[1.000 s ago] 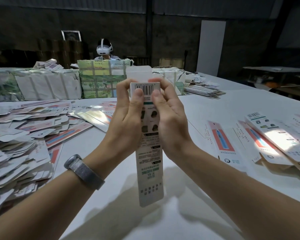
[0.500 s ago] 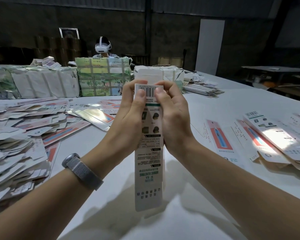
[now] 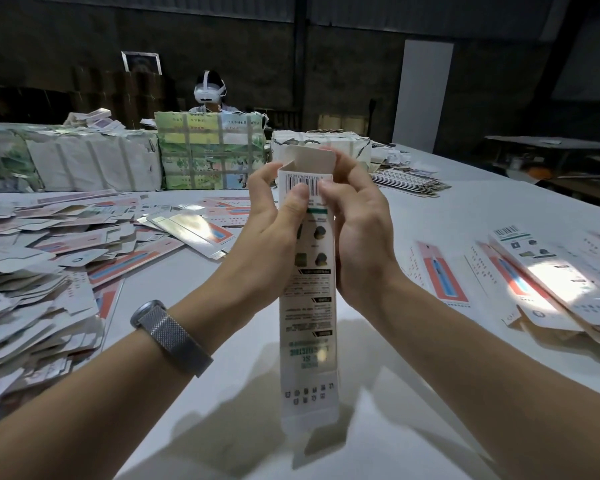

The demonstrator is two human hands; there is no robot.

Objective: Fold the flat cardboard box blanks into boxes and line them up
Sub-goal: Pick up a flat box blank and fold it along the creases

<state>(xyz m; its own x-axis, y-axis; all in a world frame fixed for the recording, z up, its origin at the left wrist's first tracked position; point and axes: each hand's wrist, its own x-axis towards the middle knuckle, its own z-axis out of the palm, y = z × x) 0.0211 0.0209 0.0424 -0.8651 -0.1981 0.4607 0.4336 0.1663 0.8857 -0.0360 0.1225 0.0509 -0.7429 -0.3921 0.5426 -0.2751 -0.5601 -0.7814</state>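
Observation:
A tall, narrow white box [image 3: 308, 341] with a barcode and green print stands upright in front of me, squared into a tube above the white table [image 3: 430, 216]. My left hand [image 3: 274, 223] grips its upper left side, thumb pressed on the barcode. Gripping the upper right side is my right hand [image 3: 355, 233], its thumb beside the left one. The top flap [image 3: 310, 161] stands open behind my fingers. A big heap of flat box blanks [image 3: 42, 271] lies to the left. On the right, several boxes [image 3: 541, 282] lie side by side.
Wrapped bundles of stock [image 3: 208, 155] line the far side of the table. Behind them sits a person wearing a white headset [image 3: 209, 91]. A stack of blanks [image 3: 409, 180] lies far right of the bundles. A dark bench [image 3: 551, 143] stands beyond the table's right edge.
The flat blank has been opened into a squared tube. Its top flap now stands up, and both thumbs have slid lower on the barcode panel.

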